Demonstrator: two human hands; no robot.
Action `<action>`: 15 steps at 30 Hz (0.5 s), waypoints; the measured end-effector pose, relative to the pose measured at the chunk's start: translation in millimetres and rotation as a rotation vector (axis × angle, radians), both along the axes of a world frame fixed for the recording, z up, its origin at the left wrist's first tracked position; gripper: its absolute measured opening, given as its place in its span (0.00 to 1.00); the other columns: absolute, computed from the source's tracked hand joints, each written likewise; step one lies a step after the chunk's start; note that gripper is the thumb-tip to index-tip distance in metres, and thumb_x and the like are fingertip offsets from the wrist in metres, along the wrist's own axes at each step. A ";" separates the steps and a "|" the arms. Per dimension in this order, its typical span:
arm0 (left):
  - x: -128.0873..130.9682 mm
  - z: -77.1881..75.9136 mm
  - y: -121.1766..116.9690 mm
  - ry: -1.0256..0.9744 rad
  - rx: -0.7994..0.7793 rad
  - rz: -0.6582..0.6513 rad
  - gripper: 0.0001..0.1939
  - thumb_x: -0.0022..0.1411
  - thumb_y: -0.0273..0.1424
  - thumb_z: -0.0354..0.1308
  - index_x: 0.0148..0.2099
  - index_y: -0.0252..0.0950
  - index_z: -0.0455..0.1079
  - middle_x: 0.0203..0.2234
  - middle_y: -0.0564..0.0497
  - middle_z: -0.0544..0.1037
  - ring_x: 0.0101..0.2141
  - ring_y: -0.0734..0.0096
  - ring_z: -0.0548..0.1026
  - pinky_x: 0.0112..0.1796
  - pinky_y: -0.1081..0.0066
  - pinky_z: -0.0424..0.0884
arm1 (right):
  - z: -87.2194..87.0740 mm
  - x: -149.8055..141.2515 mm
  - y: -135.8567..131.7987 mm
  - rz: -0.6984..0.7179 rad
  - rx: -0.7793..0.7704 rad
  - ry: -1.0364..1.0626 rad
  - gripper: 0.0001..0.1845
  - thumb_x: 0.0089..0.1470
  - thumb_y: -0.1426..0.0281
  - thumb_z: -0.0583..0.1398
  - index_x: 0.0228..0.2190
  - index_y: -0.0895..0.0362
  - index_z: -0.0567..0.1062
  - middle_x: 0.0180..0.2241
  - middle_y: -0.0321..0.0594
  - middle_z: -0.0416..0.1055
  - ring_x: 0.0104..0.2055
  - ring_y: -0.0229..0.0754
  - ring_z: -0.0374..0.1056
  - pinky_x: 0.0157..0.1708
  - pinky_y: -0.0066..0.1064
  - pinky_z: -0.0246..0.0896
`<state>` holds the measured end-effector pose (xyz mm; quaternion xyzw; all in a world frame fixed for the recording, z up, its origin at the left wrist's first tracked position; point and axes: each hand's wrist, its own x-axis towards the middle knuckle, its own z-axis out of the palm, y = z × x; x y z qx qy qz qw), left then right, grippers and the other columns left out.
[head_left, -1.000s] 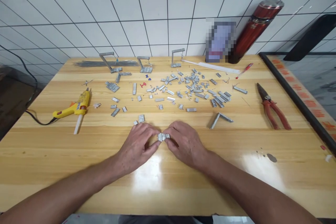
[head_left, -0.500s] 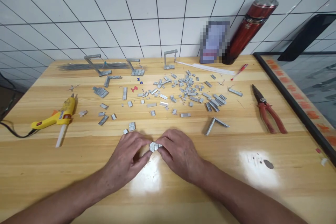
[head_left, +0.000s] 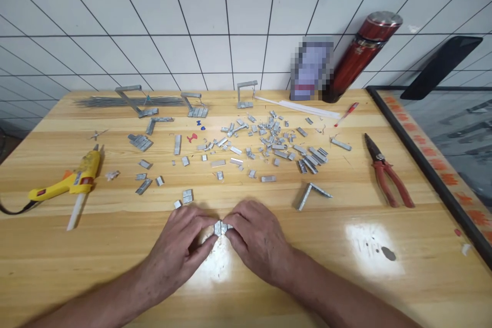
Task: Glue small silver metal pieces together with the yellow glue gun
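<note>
Small grey metal pieces stand side by side between my two hands, low on the table. My left hand pinches their left end with thumb and forefinger. From the other side, my right hand closes thumb and fingers on the right end, hiding part of it. Just beyond my left hand lie a joined pair of metal pieces and a single small piece. An L-shaped metal piece rests beyond my right hand.
A yellow glue gun lies at left, red-handled pliers at right. Many loose metal bits are scattered mid-table. Several small bent stands, one of them a metal stand, are near the tiled wall, beside a red flask.
The camera view has tilted up slightly, so everything sits lower and a little left in the picture. Both hands keep their pinch on the metal pieces.
</note>
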<state>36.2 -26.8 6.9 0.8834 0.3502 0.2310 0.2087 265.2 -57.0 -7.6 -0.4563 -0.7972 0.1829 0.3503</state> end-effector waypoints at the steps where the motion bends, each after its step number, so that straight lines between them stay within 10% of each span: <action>1: -0.4 -0.6 -0.2 -0.001 0.002 0.003 0.07 0.74 0.29 0.58 0.53 0.42 0.71 0.41 0.51 0.80 0.45 0.62 0.75 0.46 0.64 0.67 | 0.9 0.5 -0.7 0.002 -0.007 0.008 0.03 0.67 0.73 0.61 0.41 0.56 0.77 0.37 0.42 0.78 0.40 0.46 0.70 0.43 0.39 0.66; 15: -0.8 -1.5 -0.2 0.004 -0.012 0.003 0.07 0.75 0.30 0.59 0.53 0.43 0.72 0.42 0.51 0.81 0.45 0.63 0.76 0.46 0.64 0.67 | -2.4 -1.1 -0.6 -0.012 0.021 -0.031 0.06 0.68 0.74 0.61 0.37 0.56 0.78 0.35 0.40 0.77 0.38 0.45 0.69 0.41 0.38 0.64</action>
